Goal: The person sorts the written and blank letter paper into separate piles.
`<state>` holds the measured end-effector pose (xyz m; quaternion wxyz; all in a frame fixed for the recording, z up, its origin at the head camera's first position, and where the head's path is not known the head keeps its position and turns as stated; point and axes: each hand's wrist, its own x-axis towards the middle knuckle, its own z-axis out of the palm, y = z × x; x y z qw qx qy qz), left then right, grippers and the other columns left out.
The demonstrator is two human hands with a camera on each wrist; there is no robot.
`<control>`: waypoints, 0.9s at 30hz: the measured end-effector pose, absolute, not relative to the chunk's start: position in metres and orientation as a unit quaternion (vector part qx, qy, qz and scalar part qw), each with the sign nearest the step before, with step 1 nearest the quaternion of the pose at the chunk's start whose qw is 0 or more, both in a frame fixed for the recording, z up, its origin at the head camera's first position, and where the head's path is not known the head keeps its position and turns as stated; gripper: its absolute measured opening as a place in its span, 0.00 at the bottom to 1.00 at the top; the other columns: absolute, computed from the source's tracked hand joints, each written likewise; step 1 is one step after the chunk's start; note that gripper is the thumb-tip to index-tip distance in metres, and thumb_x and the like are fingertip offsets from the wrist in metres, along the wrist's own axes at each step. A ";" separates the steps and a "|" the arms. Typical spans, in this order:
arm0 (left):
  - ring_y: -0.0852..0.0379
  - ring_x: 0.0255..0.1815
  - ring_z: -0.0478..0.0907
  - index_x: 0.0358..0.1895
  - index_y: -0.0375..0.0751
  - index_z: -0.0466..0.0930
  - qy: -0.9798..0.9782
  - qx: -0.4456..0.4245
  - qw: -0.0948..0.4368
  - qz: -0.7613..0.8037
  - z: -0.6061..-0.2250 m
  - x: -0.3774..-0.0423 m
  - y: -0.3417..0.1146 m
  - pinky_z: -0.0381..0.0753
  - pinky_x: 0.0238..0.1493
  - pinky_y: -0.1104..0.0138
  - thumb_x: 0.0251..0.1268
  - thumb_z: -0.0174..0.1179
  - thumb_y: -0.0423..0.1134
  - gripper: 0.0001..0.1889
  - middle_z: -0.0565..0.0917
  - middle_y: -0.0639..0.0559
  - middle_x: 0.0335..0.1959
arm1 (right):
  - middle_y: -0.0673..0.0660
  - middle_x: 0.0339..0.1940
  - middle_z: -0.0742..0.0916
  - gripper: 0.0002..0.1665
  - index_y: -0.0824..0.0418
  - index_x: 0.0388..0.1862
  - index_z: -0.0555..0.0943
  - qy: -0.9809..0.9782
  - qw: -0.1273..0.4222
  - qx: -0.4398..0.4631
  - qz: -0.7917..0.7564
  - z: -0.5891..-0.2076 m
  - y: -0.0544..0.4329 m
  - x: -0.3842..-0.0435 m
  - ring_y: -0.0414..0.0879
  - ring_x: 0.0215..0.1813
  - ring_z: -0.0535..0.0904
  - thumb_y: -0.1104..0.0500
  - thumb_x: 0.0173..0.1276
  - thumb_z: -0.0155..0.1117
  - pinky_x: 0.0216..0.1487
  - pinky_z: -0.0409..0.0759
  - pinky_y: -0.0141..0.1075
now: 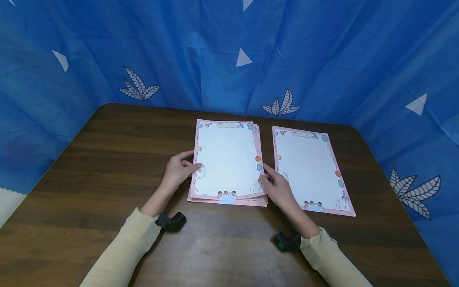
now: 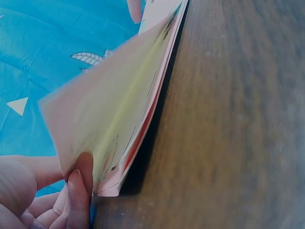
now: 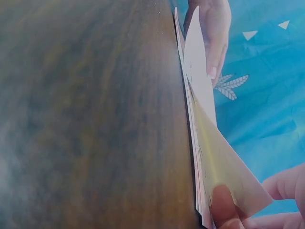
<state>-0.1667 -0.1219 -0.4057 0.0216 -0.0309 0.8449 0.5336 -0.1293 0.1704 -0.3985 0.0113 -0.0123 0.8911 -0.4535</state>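
A pink-bordered sheet of paper (image 1: 229, 159) with cartoon drawings lies over a slightly offset stack of like sheets (image 1: 247, 202) at mid-table. My left hand (image 1: 175, 169) pinches its left edge between thumb and fingers. On the opposite side my right hand (image 1: 277, 187) grips the lower right edge. Both wrist views show the sheet (image 2: 107, 105) bowed up, its edges raised off the paper beneath. In the right wrist view, fingers (image 3: 223, 202) show through the thin sheet (image 3: 228, 162).
A second stack of the same paper (image 1: 308, 171) lies right of the first, its left edge close to my right hand. The brown wooden table (image 1: 107, 179) reaches back to a blue patterned cloth (image 1: 201, 59). Black wrist devices (image 1: 172, 221) sit by both cuffs.
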 end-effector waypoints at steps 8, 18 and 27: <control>0.51 0.23 0.73 0.65 0.37 0.68 0.846 -0.030 0.026 0.531 -0.406 -0.166 -0.122 0.69 0.21 0.69 0.60 0.64 0.39 0.29 0.79 0.44 0.24 | 0.59 0.37 0.79 0.29 0.67 0.68 0.65 0.892 0.018 -0.018 -0.452 -0.400 0.171 -0.130 0.50 0.33 0.72 0.58 0.71 0.52 0.31 0.70 0.37; 0.51 0.24 0.73 0.65 0.37 0.68 0.844 -0.031 0.029 0.535 -0.404 -0.168 -0.121 0.69 0.21 0.69 0.60 0.64 0.39 0.29 0.78 0.44 0.24 | 0.66 0.60 0.71 0.31 0.67 0.69 0.63 0.901 0.010 -0.039 -0.432 -0.395 0.172 -0.128 0.56 0.48 0.72 0.57 0.70 0.52 0.46 0.74 0.46; 0.53 0.25 0.76 0.65 0.35 0.68 0.819 -0.042 0.040 0.572 -0.407 -0.169 -0.122 0.76 0.25 0.71 0.67 0.57 0.39 0.25 0.80 0.41 0.30 | 0.67 0.68 0.66 0.31 0.69 0.70 0.61 0.898 0.027 -0.048 -0.436 -0.394 0.170 -0.128 0.61 0.66 0.61 0.57 0.71 0.51 0.62 0.60 0.55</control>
